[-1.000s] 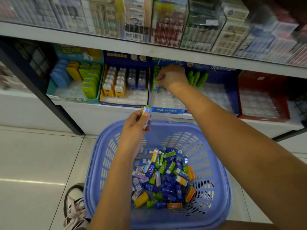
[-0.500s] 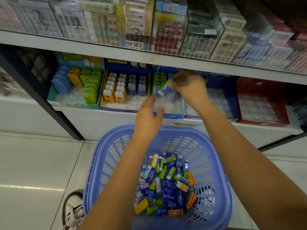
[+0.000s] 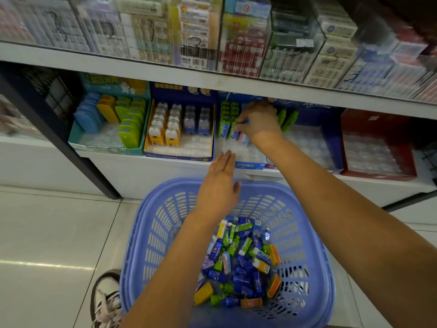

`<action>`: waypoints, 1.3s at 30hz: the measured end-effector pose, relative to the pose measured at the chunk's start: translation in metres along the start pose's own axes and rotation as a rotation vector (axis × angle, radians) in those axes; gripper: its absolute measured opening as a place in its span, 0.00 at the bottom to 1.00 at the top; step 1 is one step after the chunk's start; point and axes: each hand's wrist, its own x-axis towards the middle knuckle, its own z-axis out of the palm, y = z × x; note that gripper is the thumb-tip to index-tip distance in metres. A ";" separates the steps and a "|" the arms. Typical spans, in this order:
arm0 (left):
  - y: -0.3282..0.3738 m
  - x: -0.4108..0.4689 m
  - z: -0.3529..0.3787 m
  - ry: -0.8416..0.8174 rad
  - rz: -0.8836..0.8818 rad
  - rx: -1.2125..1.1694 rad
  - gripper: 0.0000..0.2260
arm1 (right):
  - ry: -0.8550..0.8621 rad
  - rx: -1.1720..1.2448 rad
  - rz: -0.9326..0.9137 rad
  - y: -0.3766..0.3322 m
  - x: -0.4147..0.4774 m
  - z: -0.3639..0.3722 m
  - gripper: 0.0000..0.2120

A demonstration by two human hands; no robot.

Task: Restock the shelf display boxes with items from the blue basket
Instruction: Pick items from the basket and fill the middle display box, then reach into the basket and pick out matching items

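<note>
While the blue basket [image 3: 151,233] sits on the floor nearest the camera, its bottom is heaped with small packets [image 3: 238,261] in blue, green, orange and pink, so plenty of stock is left to put out. A shoe [image 3: 106,297] shows by the basket's near left corner. Above the far rim of the basket hangs the left hand [image 3: 218,185], palm down, fingers straight and loosely together, holding nothing; its fingertips reach the front edge of the shelf [image 3: 132,171].

Farther in, the right hand [image 3: 260,121] is inside the middle display box [image 3: 250,165] on that shelf. Its fingers are curled narrow and pinch a small green-and-white packet [image 3: 233,131], which stands at the front of the green rows near the box's back left corner. I judge the step in hand to be seating this packet in its slot in the clear tray. A pink packet [image 3: 243,140] stands just beside it, under the wrist.

Next, the free left hand likely has to drop into the basket and pick out one matching packet from the mixed heap, which calls for sorting by colour. The red box [image 3: 378,171] at the right end of the shelf looks bare of stock.
</note>
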 end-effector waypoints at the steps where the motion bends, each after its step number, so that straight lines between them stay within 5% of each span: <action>1: 0.000 0.000 -0.001 -0.005 0.002 -0.003 0.29 | 0.003 -0.024 -0.011 -0.002 0.000 0.001 0.12; 6: -0.002 -0.007 0.002 0.134 0.021 -0.191 0.23 | -0.017 -0.041 -0.006 -0.005 -0.008 0.000 0.13; 8: -0.009 -0.019 0.010 0.330 0.031 -0.280 0.15 | 0.082 0.106 0.003 -0.003 -0.027 -0.001 0.14; 10: -0.023 -0.031 0.027 0.356 -0.031 -0.293 0.10 | 0.159 0.343 0.022 -0.001 -0.060 0.004 0.08; 16: -0.079 -0.076 0.104 -0.581 -0.285 0.103 0.13 | -0.581 0.363 0.355 0.017 -0.151 0.097 0.14; 19: -0.096 -0.097 0.124 -0.796 -0.397 0.141 0.14 | -0.790 0.421 0.612 0.030 -0.175 0.153 0.15; 30: -0.117 -0.098 0.136 -0.787 -0.480 0.121 0.15 | -0.657 0.425 1.014 0.024 -0.206 0.243 0.19; 35: -0.110 -0.091 0.133 -0.731 -0.545 0.024 0.10 | -0.726 0.541 1.022 0.035 -0.199 0.237 0.18; 39: -0.098 -0.084 0.124 -0.584 -0.528 -0.220 0.09 | -0.711 0.905 0.865 0.026 -0.191 0.222 0.11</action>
